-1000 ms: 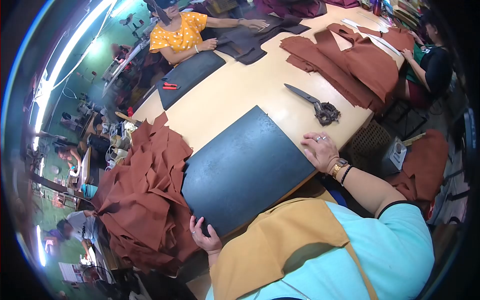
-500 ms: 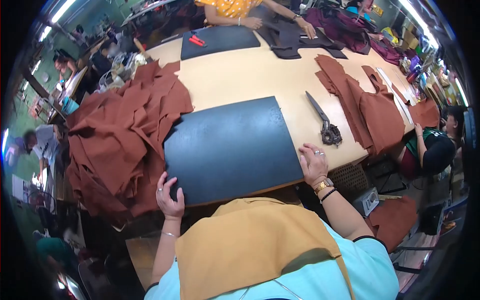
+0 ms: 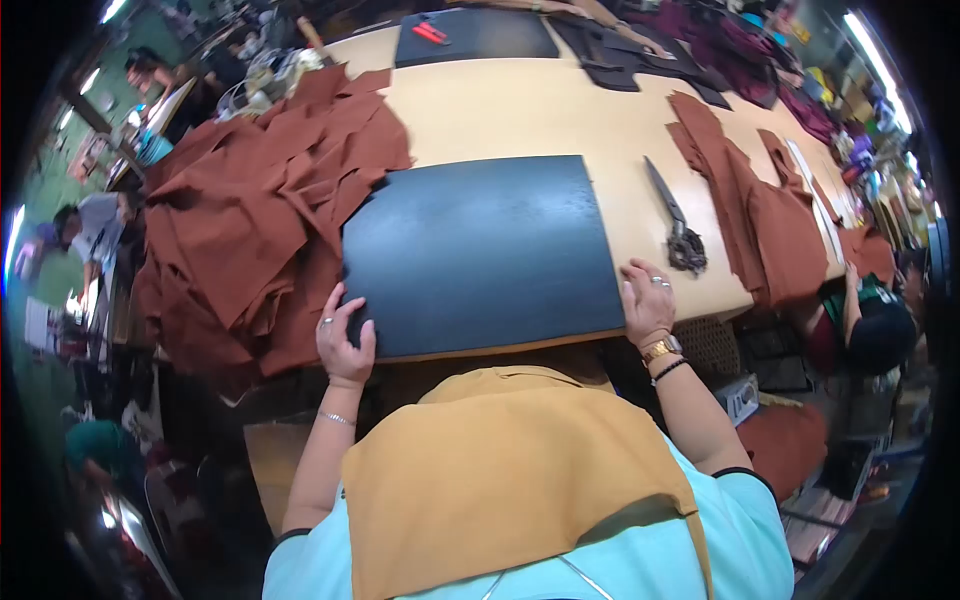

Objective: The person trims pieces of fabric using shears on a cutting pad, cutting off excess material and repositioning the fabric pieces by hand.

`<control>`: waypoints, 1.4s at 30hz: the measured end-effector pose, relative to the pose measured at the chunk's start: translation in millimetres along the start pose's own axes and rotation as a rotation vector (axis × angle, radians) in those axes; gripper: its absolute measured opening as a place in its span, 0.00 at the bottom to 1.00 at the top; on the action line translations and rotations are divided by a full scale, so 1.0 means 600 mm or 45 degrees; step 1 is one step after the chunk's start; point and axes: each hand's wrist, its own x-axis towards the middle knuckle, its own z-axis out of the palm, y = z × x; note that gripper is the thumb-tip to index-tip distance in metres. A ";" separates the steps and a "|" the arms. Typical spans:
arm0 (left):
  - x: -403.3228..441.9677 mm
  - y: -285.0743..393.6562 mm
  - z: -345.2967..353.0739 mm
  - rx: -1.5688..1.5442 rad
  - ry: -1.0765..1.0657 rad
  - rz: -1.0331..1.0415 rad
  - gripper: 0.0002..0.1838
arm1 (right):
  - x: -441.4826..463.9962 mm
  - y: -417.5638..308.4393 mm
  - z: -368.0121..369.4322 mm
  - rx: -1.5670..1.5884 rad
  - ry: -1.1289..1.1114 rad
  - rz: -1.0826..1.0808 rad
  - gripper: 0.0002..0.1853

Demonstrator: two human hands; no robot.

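Observation:
A dark blue-grey mat (image 3: 485,255) lies on the pale table (image 3: 480,110) in front of me. My left hand (image 3: 345,335) rests at the mat's near left corner, fingers apart, beside a heap of brown cloth pieces (image 3: 240,220). At the near right corner is my right hand (image 3: 648,300), fingers apart and touching the mat's edge, with nothing held. Large dark scissors (image 3: 672,215), their handles wrapped, lie to the right of the mat with the blades pointing away. A mustard-coloured cloth (image 3: 510,470) covers my chest and lap.
More brown cloth (image 3: 770,220) and a white ruler (image 3: 815,200) are at the right, near a seated person (image 3: 875,320). At the far side are a second dark mat (image 3: 490,35) with a red-handled tool (image 3: 430,34), dark cloth pieces (image 3: 640,60) and another person's arms.
The view has swung round and tilted lower, so the table and mat sit higher and squarer in it. Both my hands stay at the mat's near corners.

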 end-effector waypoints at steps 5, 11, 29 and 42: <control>-0.002 -0.004 -0.002 0.020 -0.045 -0.043 0.18 | 0.000 0.002 0.002 0.005 -0.003 -0.034 0.14; 0.001 -0.010 -0.007 0.158 -0.255 -0.074 0.27 | -0.001 0.002 0.004 0.010 0.011 -0.043 0.15; 0.316 -0.146 0.158 0.538 -0.295 -0.218 0.28 | -0.003 -0.006 0.000 -0.001 0.062 0.011 0.14; 0.315 -0.156 0.159 0.317 -0.256 -0.317 0.23 | 0.190 0.031 0.093 0.784 -0.096 0.389 0.21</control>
